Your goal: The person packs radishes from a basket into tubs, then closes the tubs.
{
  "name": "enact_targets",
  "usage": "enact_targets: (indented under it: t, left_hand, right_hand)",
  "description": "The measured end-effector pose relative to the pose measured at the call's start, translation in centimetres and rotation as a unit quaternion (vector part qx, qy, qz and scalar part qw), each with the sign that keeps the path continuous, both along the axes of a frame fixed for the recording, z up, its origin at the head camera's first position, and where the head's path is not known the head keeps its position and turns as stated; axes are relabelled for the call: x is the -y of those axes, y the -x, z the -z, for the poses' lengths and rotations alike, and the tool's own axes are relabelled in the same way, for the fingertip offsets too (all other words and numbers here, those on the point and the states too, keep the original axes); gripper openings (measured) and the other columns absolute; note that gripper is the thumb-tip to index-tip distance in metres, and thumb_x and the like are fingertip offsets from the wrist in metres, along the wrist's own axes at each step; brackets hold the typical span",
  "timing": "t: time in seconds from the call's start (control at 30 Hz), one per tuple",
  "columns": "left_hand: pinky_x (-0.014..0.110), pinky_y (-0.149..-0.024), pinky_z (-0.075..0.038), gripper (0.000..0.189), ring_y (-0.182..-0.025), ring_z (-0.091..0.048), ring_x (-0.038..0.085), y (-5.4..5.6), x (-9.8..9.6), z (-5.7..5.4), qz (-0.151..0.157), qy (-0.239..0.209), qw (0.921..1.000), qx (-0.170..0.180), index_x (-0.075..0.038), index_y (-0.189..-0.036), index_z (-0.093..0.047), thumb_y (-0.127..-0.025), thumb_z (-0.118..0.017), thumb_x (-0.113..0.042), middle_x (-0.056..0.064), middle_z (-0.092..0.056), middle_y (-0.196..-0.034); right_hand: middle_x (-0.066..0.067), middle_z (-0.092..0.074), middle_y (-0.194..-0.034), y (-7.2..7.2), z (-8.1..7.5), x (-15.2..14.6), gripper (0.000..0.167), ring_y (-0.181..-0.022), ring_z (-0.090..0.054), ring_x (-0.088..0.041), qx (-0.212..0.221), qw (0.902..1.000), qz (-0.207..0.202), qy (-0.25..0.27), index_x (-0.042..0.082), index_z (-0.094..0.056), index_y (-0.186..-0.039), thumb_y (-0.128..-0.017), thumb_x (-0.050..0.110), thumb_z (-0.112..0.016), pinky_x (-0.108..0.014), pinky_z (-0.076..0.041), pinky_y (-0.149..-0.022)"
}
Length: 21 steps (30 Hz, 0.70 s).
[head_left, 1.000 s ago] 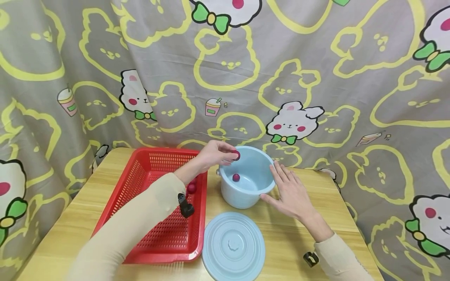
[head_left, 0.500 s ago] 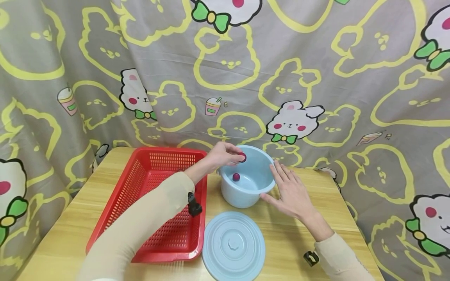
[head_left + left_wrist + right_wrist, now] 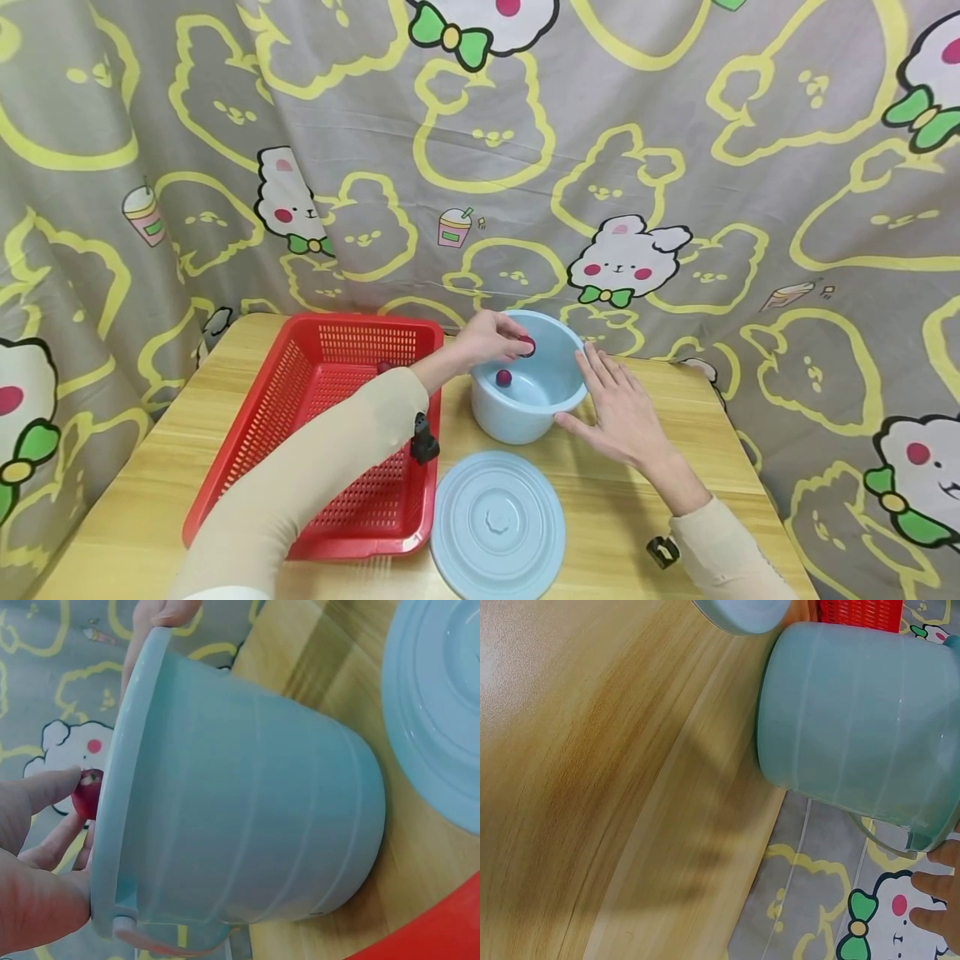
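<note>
Between thumb and fingertips, my left hand [image 3: 486, 340] pinches a small round dark-red fruit [image 3: 528, 347] over the mouth of a light-blue bucket [image 3: 510, 423]. In the left wrist view the held fruit [image 3: 88, 796] shows a pale stem end, right at the rim. A similar fruit [image 3: 503, 378] lies inside the bucket. My right hand [image 3: 622, 408] rests against the bucket's right rim with straight, spread fingers. To the left, a red plastic basket [image 3: 431, 500] is partly covered by my left sleeve; one dark-red fruit [image 3: 384, 367] shows in it beside the sleeve.
A round light-blue lid [image 3: 517, 492] lies on the wooden table [image 3: 607, 533] in front of the bucket. The bucket's handle [image 3: 176, 947] hangs down its side. A patterned grey curtain [image 3: 495, 100] stands close behind the table.
My left hand has moved right, carrying the pinched fruit from the bucket's left rim farther over its opening. The right hand stays at the rim.
</note>
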State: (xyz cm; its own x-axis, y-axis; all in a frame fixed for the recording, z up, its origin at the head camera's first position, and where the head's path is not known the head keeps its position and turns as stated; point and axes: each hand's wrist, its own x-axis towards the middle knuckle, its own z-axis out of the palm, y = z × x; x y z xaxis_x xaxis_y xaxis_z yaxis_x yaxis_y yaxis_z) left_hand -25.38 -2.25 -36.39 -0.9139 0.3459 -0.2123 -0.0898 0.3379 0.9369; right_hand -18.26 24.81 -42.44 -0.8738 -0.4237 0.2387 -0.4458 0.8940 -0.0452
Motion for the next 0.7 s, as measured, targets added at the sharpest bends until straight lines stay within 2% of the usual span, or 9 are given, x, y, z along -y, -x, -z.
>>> enact_targets:
  t: [0.3,0.4,0.57,0.7]
  left_hand:
    - [0.035,-0.093,-0.065,0.032,-0.106,-0.078,0.032,-0.18,-0.35,-0.02,-0.007,0.016,0.9998,-0.007,-0.005,-0.122,-0.075,-0.093,-0.082,-0.017,0.016,-0.073,-0.118]
    - [0.038,-0.097,-0.064,0.036,-0.109,-0.078,0.033,-0.26,-0.35,-0.12,-0.006,0.01,0.9999,-0.002,-0.003,-0.127,-0.072,-0.094,-0.081,-0.016,0.017,-0.072,-0.12]
    - [0.037,-0.098,-0.064,0.044,-0.118,-0.074,0.038,-0.19,-0.08,-0.09,-0.002,-0.004,1.0,0.005,0.001,-0.134,-0.068,-0.096,-0.079,-0.017,0.019,-0.07,-0.122]
    - [0.037,-0.096,-0.065,0.042,-0.113,-0.076,0.035,-0.25,0.07,-0.06,-0.001,-0.01,0.9999,0.002,0.001,-0.133,-0.069,-0.096,-0.079,-0.017,0.017,-0.071,-0.117]
  right_hand:
    - [-0.015,-0.024,-0.176,-0.01,0.02,-0.01,0.105,-0.16,-0.033,-0.041,-0.003,1.0,-0.001,-0.002,0.01,-0.024,-0.168,-0.092,0.071,-0.062,-0.065,-0.031,-0.128]
    - [-0.015,-0.024,-0.176,-0.01,0.06,-0.02,0.105,-0.16,-0.032,-0.041,-0.004,1.0,-0.002,-0.001,0.009,-0.025,-0.168,-0.092,0.071,-0.062,-0.065,-0.031,-0.128]
    - [-0.015,-0.023,-0.176,0.03,0.12,-0.03,0.105,-0.161,-0.031,-0.041,-0.001,1.0,-0.001,-0.003,0.01,-0.023,-0.168,-0.093,0.071,-0.062,-0.064,-0.03,-0.129]
    - [-0.015,-0.022,-0.177,0.06,0.16,-0.03,0.105,-0.161,-0.031,-0.041,0.001,1.0,-0.001,-0.003,0.01,-0.023,-0.169,-0.093,0.072,-0.062,-0.064,-0.029,-0.13]
